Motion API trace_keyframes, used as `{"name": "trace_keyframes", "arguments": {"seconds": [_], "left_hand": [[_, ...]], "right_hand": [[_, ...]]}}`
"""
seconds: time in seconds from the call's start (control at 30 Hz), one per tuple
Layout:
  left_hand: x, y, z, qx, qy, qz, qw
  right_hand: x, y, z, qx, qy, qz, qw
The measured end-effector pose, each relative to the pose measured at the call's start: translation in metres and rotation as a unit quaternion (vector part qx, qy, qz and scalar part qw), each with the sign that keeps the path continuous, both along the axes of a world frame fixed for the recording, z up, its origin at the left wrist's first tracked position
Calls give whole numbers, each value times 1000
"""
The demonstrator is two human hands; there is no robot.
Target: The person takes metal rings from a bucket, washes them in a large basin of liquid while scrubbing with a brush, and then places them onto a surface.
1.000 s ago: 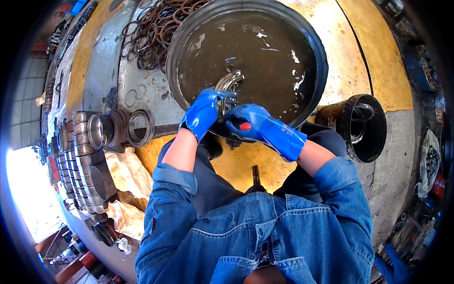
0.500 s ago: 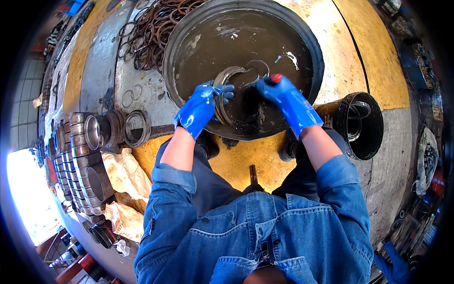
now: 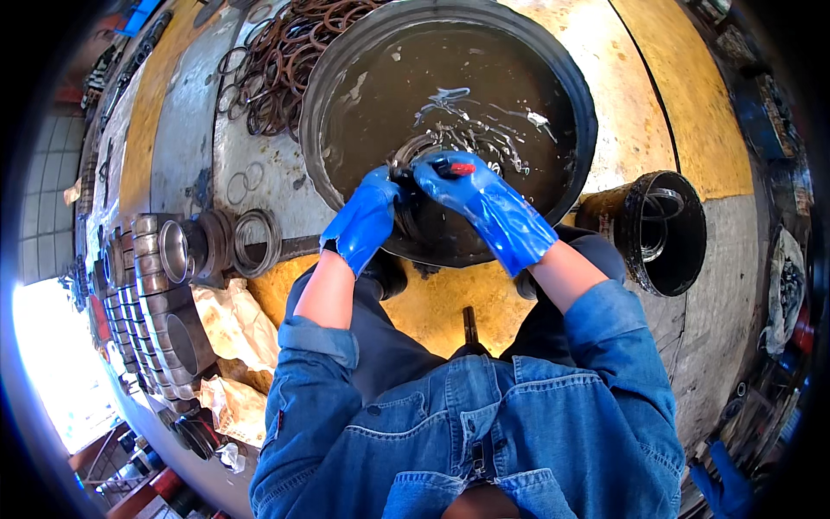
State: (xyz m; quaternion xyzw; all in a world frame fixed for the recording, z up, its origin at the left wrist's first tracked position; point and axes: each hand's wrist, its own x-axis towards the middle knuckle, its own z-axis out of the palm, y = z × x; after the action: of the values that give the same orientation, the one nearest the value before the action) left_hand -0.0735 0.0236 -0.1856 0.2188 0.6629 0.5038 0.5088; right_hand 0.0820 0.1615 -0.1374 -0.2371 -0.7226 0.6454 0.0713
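Both my hands wear blue rubber gloves and are together over the near part of a round dark basin (image 3: 581, 112) filled with murky brown liquid. My left hand (image 3: 365, 214) is closed on the left side of some thin metal rings (image 3: 418, 145), which are partly hidden by the gloves and the liquid. My right hand (image 3: 462, 195) grips a tool with a red and black handle (image 3: 463, 169); its working end is hidden near the left fingers. Ripples and glints spread on the liquid beyond the right hand.
Rusty rings (image 3: 290, 60) are heaped left of the basin. Clean thin rings (image 3: 256, 242) and stacked metal cylinders (image 3: 156, 281) stand nearer on the left, beside crumpled brown paper (image 3: 238, 324). A black bucket (image 3: 670, 233) with rings inside lies tilted at right.
My right hand has swung left with the red-handled tool, from the right of the rings to against my left hand. The liquid is now rippled, and the rings are more covered.
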Motion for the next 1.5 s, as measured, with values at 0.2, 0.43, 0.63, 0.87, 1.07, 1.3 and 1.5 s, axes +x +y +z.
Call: {"name": "trace_keyframes", "arguments": {"seconds": [0.2, 0.43, 0.63, 0.87, 1.07, 1.3, 1.5], "left_hand": [[-12, -1, -25, -17, -48, 2, 999], [8, 11, 12, -3, -144, 31, 989], [8, 35, 14, -50, -344, 253, 903], [0, 33, 9, -44, -340, 124, 931], [-2, 34, 3, -36, -352, 71, 933], [11, 32, 7, -50, -314, 168, 933], [6, 33, 3, -84, -198, 1, 977]], "right_hand": [[31, 41, -21, -81, -33, 75, 993], [45, 67, -24, 28, -143, -43, 988], [30, 39, 31, -72, 48, 57, 995], [-10, 63, 16, 20, -66, 0, 998], [0, 96, -12, -5, -65, -145, 987], [-4, 52, 23, 36, -81, 42, 995], [-5, 97, -33, -4, -150, -173, 973]]}}
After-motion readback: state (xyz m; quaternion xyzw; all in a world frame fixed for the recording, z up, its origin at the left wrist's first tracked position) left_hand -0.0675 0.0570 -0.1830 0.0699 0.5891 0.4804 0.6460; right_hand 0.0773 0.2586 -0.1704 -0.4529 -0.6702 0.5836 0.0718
